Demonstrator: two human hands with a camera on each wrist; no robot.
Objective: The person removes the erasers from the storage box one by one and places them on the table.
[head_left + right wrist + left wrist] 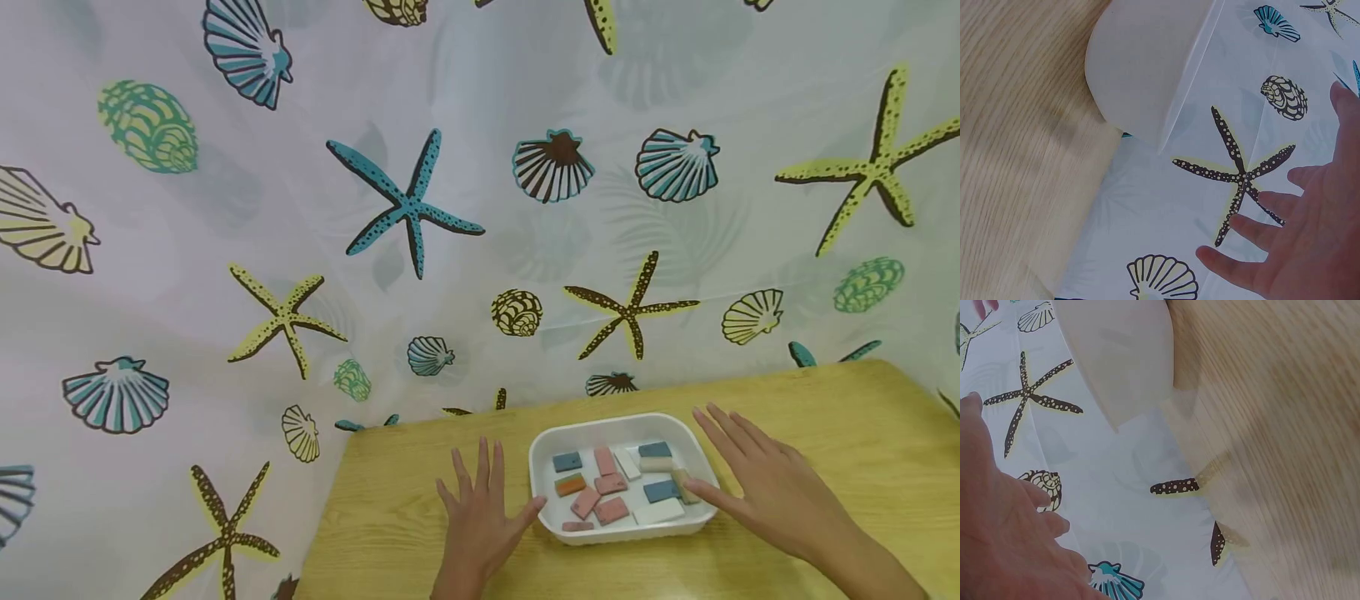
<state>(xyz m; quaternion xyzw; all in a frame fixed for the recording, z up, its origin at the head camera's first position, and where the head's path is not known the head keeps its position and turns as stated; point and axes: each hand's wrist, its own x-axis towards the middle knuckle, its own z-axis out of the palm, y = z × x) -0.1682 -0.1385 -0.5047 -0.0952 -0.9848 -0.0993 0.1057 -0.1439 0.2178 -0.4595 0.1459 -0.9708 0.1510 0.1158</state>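
A white plastic tray (547,508) stands on the wooden table between my two hands. In it lie several small blocks: pink blocks (586,502), blue blocks (662,491), white blocks (658,512), beige blocks (656,464) and an orange block (570,485). My left hand (480,521) is spread at the tray's left side, thumb tip right by its rim. On the other side my right hand (772,483) has its fingers straight, and its thumb overlaps the tray's right end in the head view. Both wrist views show the tray's outer wall (1119,356) and nothing in either hand.
The light wooden table (390,517) carries the tray near its far edge. Behind and to the left hangs a white curtain (465,100) printed with starfish and shells, reaching down to the table's edge.
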